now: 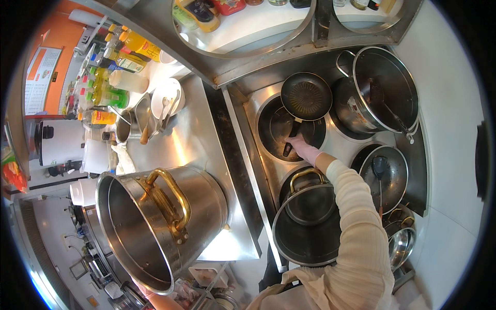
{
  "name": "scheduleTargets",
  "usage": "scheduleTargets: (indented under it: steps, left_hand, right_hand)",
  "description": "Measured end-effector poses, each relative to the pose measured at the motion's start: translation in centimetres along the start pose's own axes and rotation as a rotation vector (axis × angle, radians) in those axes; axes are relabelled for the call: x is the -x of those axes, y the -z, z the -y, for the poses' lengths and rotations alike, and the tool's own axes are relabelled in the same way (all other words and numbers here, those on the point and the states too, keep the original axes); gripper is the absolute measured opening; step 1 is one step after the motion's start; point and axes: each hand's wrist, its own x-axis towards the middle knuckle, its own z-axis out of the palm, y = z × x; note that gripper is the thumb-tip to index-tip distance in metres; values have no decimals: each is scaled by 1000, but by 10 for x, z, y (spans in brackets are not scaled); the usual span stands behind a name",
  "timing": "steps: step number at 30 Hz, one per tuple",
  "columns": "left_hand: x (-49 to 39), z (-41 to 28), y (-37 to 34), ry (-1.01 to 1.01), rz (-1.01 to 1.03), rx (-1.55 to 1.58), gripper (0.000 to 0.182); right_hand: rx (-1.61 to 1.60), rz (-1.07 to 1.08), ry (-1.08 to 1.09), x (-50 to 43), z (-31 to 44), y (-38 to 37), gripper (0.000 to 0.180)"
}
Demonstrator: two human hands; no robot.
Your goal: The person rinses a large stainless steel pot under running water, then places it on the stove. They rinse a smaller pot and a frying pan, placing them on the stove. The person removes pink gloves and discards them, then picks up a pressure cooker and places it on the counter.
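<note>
My right hand (pixel 303 149), in a pale pink glove, grips the black handle of a small frying pan (pixel 306 96). The pan is held over a round black cooking zone (pixel 271 128) of the steel stove. My left hand (pixel 142 290), also gloved, is mostly hidden behind the rim of a tall steel stockpot (pixel 201 205); whether it grips the pot cannot be seen. That stockpot has a brass handle (pixel 170 201) and looks hollow inside. Just below my right forearm is a wide dark-looking pot (pixel 306 248) with its own brass handle.
A deep pot (pixel 356 104) with a ladle in it stands at the back right. Nearer is a wok (pixel 397 174) holding a spatula (pixel 380 166). The steel counter (pixel 190 128) carries a white bowl (pixel 157 102) with utensils and several sauce bottles (pixel 106 97). A shelf (pixel 263 48) overhangs the stove.
</note>
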Motion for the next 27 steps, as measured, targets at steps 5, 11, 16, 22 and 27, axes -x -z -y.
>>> scheduleTargets:
  steps: [5,11,16,22,27]
  left_hand:
    - [-2,2,4,-9,27,18,30]
    - [-7,3,6,-52,97,92,30]
    - [-22,4,2,-104,160,145,30]
    - [-44,-2,-11,-204,275,218,30]
    - [-36,-21,-22,-133,295,281,34]
  right_hand:
    - [-214,-9,107,34,35,20,39]
    - [-123,-37,204,80,58,59,35]
    - [-82,170,257,157,83,85,23]
    - [5,294,350,321,104,108,13]
    - [214,323,356,518,94,144,25]
